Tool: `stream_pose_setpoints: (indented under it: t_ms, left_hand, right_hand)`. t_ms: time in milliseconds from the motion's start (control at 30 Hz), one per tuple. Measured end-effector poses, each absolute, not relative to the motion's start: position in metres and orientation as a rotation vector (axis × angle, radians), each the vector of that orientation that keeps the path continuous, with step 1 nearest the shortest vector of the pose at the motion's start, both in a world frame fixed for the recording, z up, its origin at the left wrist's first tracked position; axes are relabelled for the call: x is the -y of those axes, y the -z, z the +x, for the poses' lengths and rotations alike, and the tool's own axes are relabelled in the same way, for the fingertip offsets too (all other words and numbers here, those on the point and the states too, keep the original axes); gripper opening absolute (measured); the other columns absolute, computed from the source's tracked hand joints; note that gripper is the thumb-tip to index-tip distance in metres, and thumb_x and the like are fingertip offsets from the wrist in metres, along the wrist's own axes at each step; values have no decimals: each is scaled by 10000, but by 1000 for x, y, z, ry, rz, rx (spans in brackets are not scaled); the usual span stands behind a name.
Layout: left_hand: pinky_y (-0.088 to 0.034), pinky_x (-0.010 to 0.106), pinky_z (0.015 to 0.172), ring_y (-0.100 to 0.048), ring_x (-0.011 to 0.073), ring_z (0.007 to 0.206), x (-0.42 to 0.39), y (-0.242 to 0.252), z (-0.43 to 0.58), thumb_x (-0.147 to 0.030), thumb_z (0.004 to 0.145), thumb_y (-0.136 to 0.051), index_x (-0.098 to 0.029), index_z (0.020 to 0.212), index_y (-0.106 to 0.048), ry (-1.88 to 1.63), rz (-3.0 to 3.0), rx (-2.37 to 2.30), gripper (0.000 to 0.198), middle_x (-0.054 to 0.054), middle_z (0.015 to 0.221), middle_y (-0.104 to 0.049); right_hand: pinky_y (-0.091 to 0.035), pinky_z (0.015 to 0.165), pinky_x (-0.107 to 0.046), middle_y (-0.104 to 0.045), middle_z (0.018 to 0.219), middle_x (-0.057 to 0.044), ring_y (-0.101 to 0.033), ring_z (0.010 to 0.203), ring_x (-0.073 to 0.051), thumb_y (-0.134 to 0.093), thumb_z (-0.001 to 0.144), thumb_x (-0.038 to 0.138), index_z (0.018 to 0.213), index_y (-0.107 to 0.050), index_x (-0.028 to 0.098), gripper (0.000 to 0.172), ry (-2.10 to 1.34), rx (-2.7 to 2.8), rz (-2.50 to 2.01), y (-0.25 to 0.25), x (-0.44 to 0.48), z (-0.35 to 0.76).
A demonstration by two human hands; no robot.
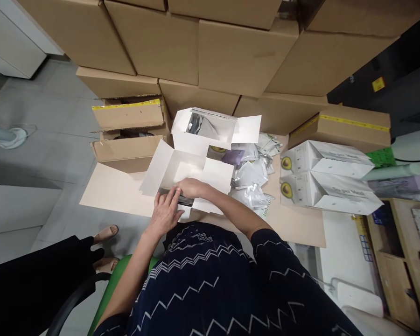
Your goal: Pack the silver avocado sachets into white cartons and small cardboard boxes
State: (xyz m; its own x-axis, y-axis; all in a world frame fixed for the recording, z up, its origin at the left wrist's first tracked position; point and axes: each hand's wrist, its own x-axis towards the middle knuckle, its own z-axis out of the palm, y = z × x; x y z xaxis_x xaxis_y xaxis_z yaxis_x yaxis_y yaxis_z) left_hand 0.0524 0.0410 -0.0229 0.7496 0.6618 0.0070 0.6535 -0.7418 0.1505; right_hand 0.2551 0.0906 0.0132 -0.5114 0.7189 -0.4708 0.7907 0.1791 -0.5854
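Note:
An open white carton [182, 170] lies flat on a pale board [112, 191] in front of me, its flaps spread. My left hand [165, 211] rests at its near edge, fingers on a dark flat packet [177, 197]. My right hand [192, 187] reaches across and presses on the same packet from the right. A second open white carton [210, 128] stands just behind, with silvery sachets inside. A heap of silver sachets [252, 179] lies to the right of my right forearm.
Two closed white avocado-print cartons [322, 179] lie on their sides at the right. Brown shipping boxes [203, 51] are stacked behind; an open one [129, 135] sits at the left. Black clothing [35, 280] and a green chair [112, 284] are at lower left.

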Motion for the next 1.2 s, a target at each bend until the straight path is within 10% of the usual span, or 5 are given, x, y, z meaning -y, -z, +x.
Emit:
stream_pose_setpoints:
  t_ms: [200,367,600,900,1200]
  left_hand:
    - [-320,594,1109,-529,360,1193,-44,26,49,-405,933,-564,-166,1511,-429,-128,2777,-1018,640,185,1507,-481]
    - [-315,596,1113,-534,346,1185,-43,30,47,-378,927,-588,-206,1469,-493,-212,2787,-997,576,173,1485,-497]
    - [-354,601,1079,-532,348,1157,-43,27,48,-368,931,-588,-202,1406,-564,-180,2862,-986,504,180,1469,-501]
    - [-350,604,1092,-533,340,1166,-42,24,49,-370,932,-589,-226,1411,-560,-165,2839,-997,501,172,1460,-504]
    - [-341,606,1097,-527,344,1180,-42,22,50,-376,935,-577,-240,1388,-583,-138,2814,-1005,473,165,1481,-485]
  right_hand:
    - [-519,797,-286,-732,1049,-68,-680,883,-158,-503,963,369,1100,-670,189,281,1923,-2378,2275,-22,-58,353]
    - [-481,983,-421,-680,1154,-162,-641,1108,-275,-598,895,358,1158,-639,130,350,776,-1350,3183,22,-25,461]
    - [-409,1014,-577,-452,1458,-235,-468,1333,-415,-832,607,644,1420,-442,205,1003,769,-787,2760,83,-2,484]
    - [-498,785,-301,-716,947,-80,-660,898,-234,-628,792,296,951,-664,184,198,1085,-1327,2774,49,27,514]
    - [-395,582,-310,-539,661,-1,-513,613,-191,-561,870,403,736,-471,256,219,414,-1938,3046,-112,55,449]
